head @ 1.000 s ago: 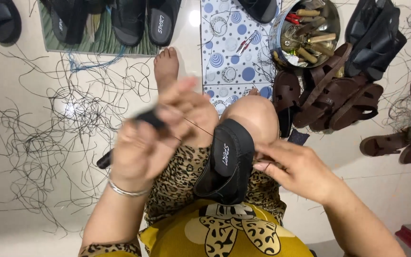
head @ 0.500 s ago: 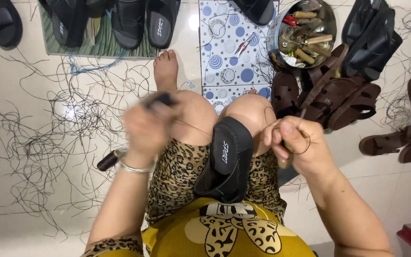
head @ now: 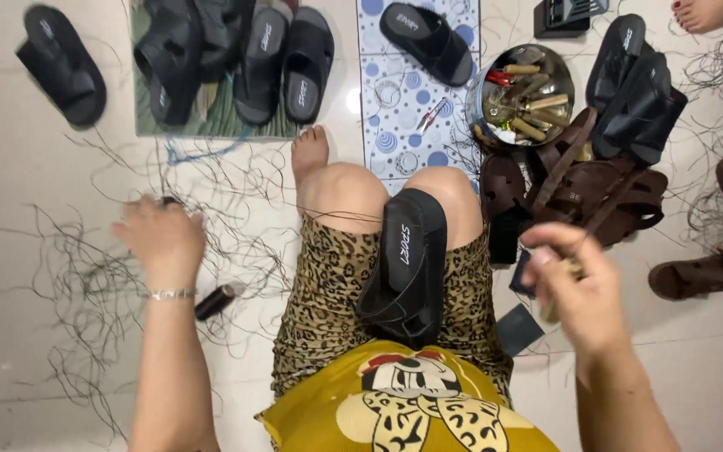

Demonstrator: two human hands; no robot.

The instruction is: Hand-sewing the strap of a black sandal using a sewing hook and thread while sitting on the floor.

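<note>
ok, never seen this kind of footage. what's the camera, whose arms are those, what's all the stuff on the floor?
There is no machine here. One camera sits on a person's head and looks straight down, so the two arms rising from the bottom edge are that person's own.

The person sits on a pale floor with a black sandal lying on the lap. The left hand is pulled out to the side, closed on something small and dark that is too hidden to name. The right hand is raised with its grip closed on a small tool, too blurred to name.

Loose black thread is scattered over the floor. A dark spool lies by the left wrist. Ahead are more black sandals, a pile of brown sandals, and a metal bowl of tools. Someone else's foot shows at the top right.
</note>
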